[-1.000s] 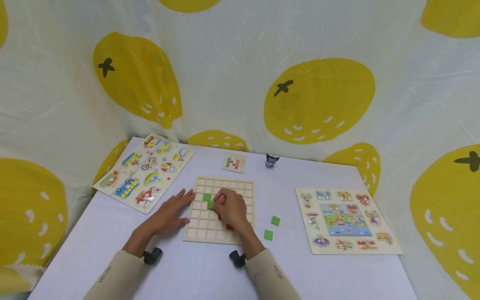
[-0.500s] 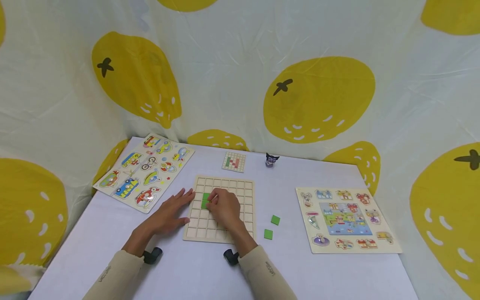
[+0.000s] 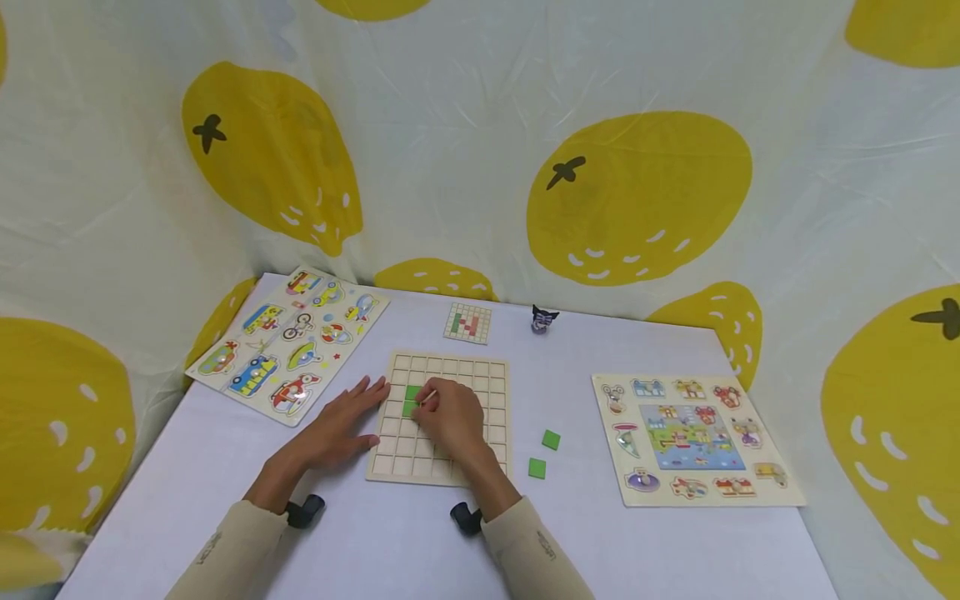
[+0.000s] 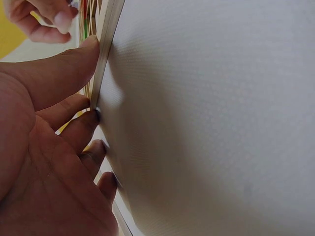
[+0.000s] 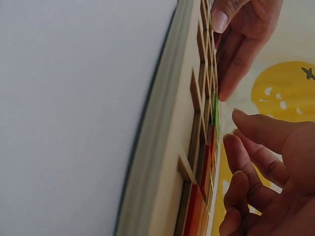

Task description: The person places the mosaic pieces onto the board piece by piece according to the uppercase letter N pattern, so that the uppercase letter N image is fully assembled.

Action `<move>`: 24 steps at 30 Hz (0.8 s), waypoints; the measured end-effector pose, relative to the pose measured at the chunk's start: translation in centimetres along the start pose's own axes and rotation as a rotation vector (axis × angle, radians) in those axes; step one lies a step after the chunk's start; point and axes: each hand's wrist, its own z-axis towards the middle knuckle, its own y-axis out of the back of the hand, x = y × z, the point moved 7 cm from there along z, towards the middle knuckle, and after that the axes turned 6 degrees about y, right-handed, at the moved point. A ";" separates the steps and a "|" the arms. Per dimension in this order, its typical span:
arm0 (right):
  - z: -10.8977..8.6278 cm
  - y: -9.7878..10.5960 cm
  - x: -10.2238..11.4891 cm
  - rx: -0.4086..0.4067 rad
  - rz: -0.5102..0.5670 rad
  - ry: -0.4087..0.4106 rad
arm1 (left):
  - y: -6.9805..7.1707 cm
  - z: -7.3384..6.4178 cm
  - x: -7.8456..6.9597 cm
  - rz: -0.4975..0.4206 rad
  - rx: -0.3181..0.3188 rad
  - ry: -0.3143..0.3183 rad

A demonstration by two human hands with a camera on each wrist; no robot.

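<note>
A wooden grid board (image 3: pixel 480 367) lies in front of me. My left hand (image 3: pixel 337 429) rests at its left side, fingers spread and fingertips right at the frame, as the left wrist view also shows. Two green square tiles sit one below the other in the grid, the upper tile (image 3: pixel 412 391) and the lower tile (image 3: pixel 408 408). Beside them is my right hand (image 3: pixel 453 417), fingers loosely bent. In the right wrist view a gap shows between thumb and fingertips, nothing in it. Red tiles (image 5: pixel 197 211) in the board are hidden under this hand in the head view.
Two loose green tiles, one upper (image 3: pixel 551 439) and one lower (image 3: pixel 537 468), lie right of the board. Behind it stand a small pattern card (image 3: pixel 467 323) and a dark figurine (image 3: pixel 542 320). Picture puzzle boards lie left (image 3: pixel 288 346) and right (image 3: pixel 705 492).
My right hand moved slightly left and set the lower green tile into the cell under the first one, then let go. The left hand stays where it was.
</note>
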 end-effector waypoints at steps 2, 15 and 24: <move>-0.3 0.6 0.0 -0.011 0.011 -0.007 | 0.0 0.0 -0.1 0.002 -0.001 -0.001; -3.4 4.4 -1.8 -0.065 0.087 -0.147 | 0.2 0.0 -0.3 -0.006 -0.007 -0.002; -5.9 7.3 -3.6 -0.113 0.072 -0.159 | 0.0 0.0 -0.1 -0.009 -0.009 0.000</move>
